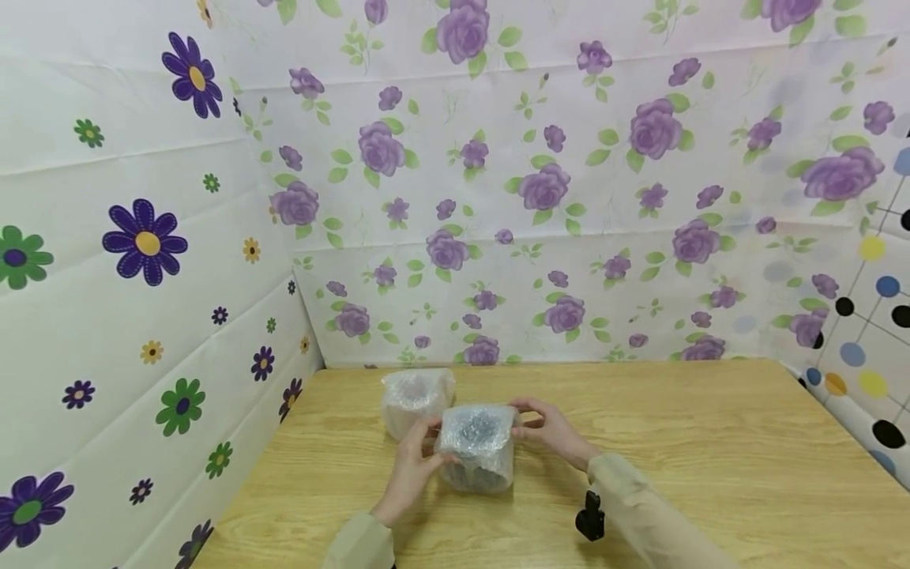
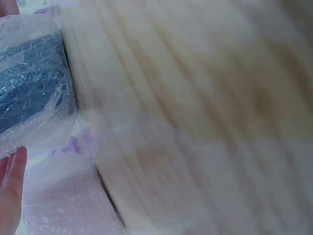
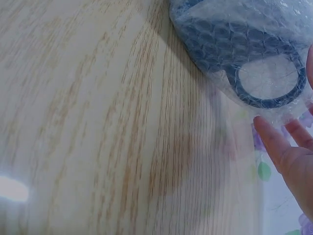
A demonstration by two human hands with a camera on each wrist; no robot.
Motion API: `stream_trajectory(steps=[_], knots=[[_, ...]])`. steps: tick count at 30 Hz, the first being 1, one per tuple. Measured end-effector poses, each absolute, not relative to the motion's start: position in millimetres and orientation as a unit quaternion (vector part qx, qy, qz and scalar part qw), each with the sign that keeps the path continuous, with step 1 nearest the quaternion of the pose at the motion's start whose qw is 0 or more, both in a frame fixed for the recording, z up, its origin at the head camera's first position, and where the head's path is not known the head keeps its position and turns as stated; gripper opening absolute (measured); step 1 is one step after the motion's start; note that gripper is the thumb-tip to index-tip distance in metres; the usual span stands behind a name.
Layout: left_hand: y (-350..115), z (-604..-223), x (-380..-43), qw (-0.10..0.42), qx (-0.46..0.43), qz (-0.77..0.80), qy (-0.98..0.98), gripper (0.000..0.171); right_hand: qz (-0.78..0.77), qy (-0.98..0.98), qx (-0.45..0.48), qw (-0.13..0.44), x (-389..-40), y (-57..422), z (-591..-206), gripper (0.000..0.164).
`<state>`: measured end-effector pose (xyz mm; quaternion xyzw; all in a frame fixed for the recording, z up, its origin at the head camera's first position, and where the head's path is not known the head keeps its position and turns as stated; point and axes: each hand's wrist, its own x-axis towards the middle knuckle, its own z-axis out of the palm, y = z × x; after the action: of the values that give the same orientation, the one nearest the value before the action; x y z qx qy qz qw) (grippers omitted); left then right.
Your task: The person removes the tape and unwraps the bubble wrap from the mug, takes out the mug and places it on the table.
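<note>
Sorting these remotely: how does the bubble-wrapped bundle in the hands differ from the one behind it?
The held bundle shows a dark blue item through its wrap; the rear bundle looks pale. The left hand and right hand grip the held bundle, nearer the person; the rear bundle sits untouched on the table. Both are bubble-wrapped and similar in size.

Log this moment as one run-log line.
left hand: grips bubble-wrapped dark mug | right hand: grips same mug | second bubble-wrapped bundle: on wooden table, behind mug
</note>
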<state>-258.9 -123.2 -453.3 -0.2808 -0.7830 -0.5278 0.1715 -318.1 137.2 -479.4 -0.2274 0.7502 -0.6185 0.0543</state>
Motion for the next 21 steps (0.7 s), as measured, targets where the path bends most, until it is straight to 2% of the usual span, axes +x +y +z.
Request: stream_trajectory(steps=[6,21], knots=[[-123,-453,-260,0.182,-0.285,-0.51,-0.791,0.048,-0.61,0.758,-0.225,0.047,-318,139,-482,0.05],[-119,-451,-269,0.154,-0.321,-0.535,-0.766,0.047,-0.615,0.757,-0.216,0.039,-307,147,-474,0.046]])
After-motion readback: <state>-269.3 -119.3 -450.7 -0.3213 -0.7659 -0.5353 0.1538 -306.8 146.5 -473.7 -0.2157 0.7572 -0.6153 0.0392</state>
